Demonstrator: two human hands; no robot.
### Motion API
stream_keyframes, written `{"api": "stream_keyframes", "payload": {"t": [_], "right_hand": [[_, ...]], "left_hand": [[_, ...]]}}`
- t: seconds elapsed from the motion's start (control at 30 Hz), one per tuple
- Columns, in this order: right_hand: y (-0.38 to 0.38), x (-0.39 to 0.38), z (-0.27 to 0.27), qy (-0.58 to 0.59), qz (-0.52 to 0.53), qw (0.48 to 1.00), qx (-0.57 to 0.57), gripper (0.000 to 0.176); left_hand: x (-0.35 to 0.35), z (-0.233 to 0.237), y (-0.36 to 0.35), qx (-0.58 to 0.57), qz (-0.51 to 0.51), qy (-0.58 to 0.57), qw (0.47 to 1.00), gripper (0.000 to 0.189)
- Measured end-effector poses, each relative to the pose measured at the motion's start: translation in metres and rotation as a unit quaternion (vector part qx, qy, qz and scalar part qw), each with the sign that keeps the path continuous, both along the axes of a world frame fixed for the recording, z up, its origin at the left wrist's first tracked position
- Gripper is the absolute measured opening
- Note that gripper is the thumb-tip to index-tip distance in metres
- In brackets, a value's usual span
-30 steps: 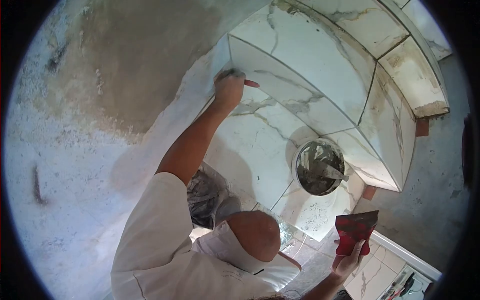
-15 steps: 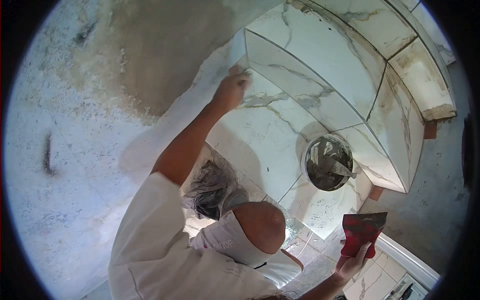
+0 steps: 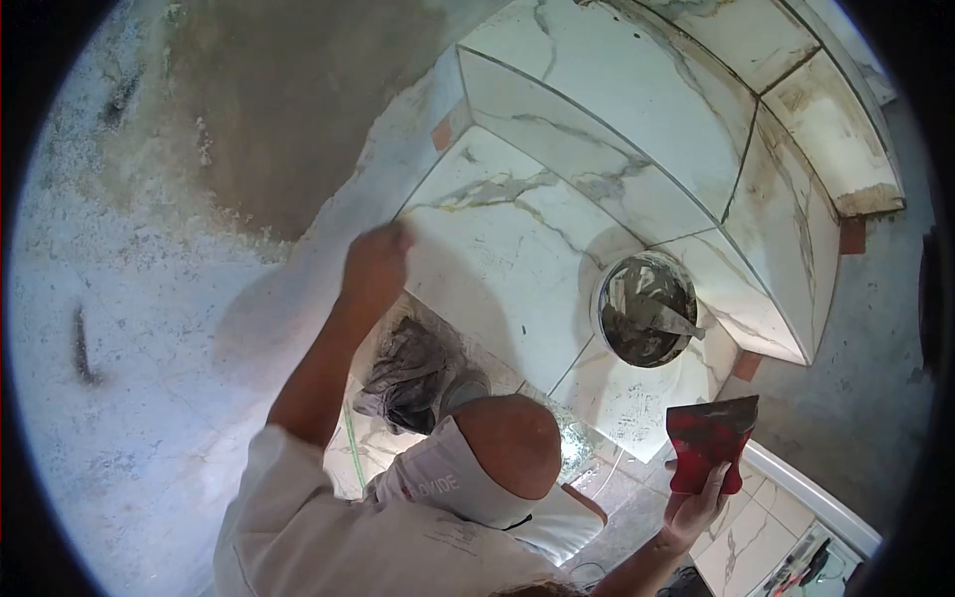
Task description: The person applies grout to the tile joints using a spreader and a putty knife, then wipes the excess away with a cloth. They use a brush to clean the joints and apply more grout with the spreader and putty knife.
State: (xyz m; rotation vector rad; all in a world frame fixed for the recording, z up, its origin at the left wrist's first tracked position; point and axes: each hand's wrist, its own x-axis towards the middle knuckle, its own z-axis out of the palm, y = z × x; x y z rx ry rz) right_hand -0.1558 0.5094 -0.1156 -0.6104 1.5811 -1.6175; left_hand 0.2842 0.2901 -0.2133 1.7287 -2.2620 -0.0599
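My left hand [image 3: 376, 267] has its fingers curled together at the edge of the white marbled floor tile [image 3: 477, 244], beside the rough wall. Whether it holds anything small is hidden. In my right hand [image 3: 694, 509], low on the right, is a red spreader [image 3: 710, 443] with a dark, smeared edge, held up and away from the tiles. A round bucket [image 3: 601, 316] of grey paste [image 3: 629, 303] stands on the tiles, with a smeared flat blade [image 3: 671, 320] leaning in it.
Tiled steps [image 3: 637, 109] rise at the upper right. The patchy wall [image 3: 149, 328] fills the left. My bare knee [image 3: 507, 443] is in the lower middle, beside a dark crumpled cloth [image 3: 408, 368]. Reddish wedges [image 3: 442, 133] sit at tile edges; tools [image 3: 811, 567] lie lower right.
My left hand has moved down and left along the tile edge, toward my body, uncovering the reddish piece at the corner. The red spreader has risen slightly in view.
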Motion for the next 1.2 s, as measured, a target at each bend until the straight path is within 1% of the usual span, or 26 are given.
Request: {"api": "stream_keyframes", "payload": {"t": [0.03,0.07,0.1,0.13,0.17,0.2,0.27,0.33,0.4,0.43,0.47,0.5,0.57,0.63,0.67,0.7,0.73,0.8,0.83,0.9,0.97,1.03,1.07,1.13,1.17,1.2], "right_hand": [[-0.001,0.001,0.002,0.007,0.025,1.000,-0.009,0.050],[0.000,0.002,0.004,0.012,0.024,1.000,-0.009,0.050],[0.001,0.003,0.006,0.016,0.013,1.000,-0.006,0.050],[0.000,0.005,0.008,0.019,0.004,1.000,-0.002,0.051],[0.001,0.008,0.009,0.020,0.006,1.000,0.001,0.051],[0.000,0.010,0.009,0.026,0.005,1.000,-0.003,0.051],[0.003,0.008,0.010,0.029,0.009,1.000,0.006,0.051],[0.006,0.006,0.004,0.023,-0.024,0.999,-0.002,0.051],[0.007,0.001,-0.001,0.012,-0.016,1.000,-0.002,0.052],[0.009,-0.001,-0.002,0.010,-0.009,1.000,-0.001,0.052],[0.010,-0.001,-0.003,0.005,-0.008,1.000,0.000,0.052],[0.010,-0.001,-0.004,0.008,-0.022,1.000,0.001,0.052],[0.009,0.000,-0.007,0.008,-0.037,0.999,0.002,0.051],[0.009,-0.002,-0.007,0.001,-0.001,1.000,-0.013,0.050],[0.009,-0.001,-0.006,0.003,0.000,1.000,-0.015,0.050],[0.009,0.000,-0.005,0.008,-0.001,1.000,-0.015,0.050],[0.009,0.001,-0.003,0.015,-0.002,1.000,-0.013,0.050],[0.007,0.007,0.003,0.019,-0.009,1.000,-0.009,0.050],[0.007,0.010,0.006,0.017,-0.015,1.000,-0.001,0.050],[0.009,0.010,0.005,0.017,0.003,1.000,-0.002,0.050],[0.010,0.009,0.006,0.014,0.010,1.000,-0.011,0.050],[0.009,0.011,0.005,0.012,-0.037,0.999,0.012,0.050],[0.009,0.010,0.003,0.010,-0.042,0.999,0.009,0.050],[0.012,0.003,0.001,-0.004,0.005,1.000,-0.014,0.050],[0.010,0.006,0.002,-0.005,0.006,1.000,-0.012,0.050],[0.005,0.009,0.005,-0.002,0.019,1.000,-0.019,0.050]], "left_hand": [[-0.020,0.007,-0.034,0.054,0.003,0.107,0.993,0.015],[-0.037,-0.001,-0.068,0.031,-0.001,0.204,0.979,0.016],[-0.050,-0.017,-0.100,0.005,-0.018,0.221,0.975,0.016],[-0.050,-0.038,-0.136,-0.072,-0.080,0.190,0.976,0.013],[-0.051,-0.039,-0.150,-0.147,-0.138,0.156,0.967,0.011],[-0.046,-0.046,-0.147,-0.143,-0.133,0.157,0.968,0.011],[-0.037,-0.056,-0.127,-0.006,0.008,0.183,0.983,0.012],[-0.011,-0.053,-0.053,-0.014,0.044,0.089,0.995,0.009],[0.015,-0.032,0.031,0.118,0.139,0.104,0.978,0.010],[0.045,-0.045,0.071,0.120,0.120,-0.022,0.985,0.010],[0.043,-0.011,0.096,0.210,0.137,-0.029,0.968,0.013],[0.045,-0.004,0.108,0.208,0.139,-0.033,0.968,0.013],[0.051,0.005,0.119,0.248,0.230,0.032,0.941,0.013],[0.026,0.014,0.085,0.096,0.154,0.125,0.975,0.013],[0.009,0.016,0.057,0.048,0.124,0.175,0.976,0.011],[0.003,0.000,0.025,-0.044,0.026,0.161,0.986,0.010],[-0.018,0.005,-0.005,-0.015,0.047,0.279,0.959,0.007],[-0.016,-0.039,-0.073,-0.071,-0.053,0.191,0.977,0.017],[-0.017,-0.039,-0.072,-0.071,-0.048,0.193,0.977,0.017],[-0.019,-0.036,-0.063,0.069,0.083,0.136,0.985,0.014],[0.010,-0.048,0.002,-0.008,0.025,0.091,0.996,0.012],[0.013,0.009,0.049,0.159,0.103,-0.119,0.975,0.014],[0.017,0.020,0.045,0.155,0.098,-0.121,0.975,0.014],[0.023,0.031,0.051,0.142,0.126,-0.036,0.981,0.018],[0.015,0.034,0.038,0.050,0.051,-0.005,0.997,0.020],[0.005,0.028,0.015,0.050,0.051,-0.006,0.997,0.020]]}}
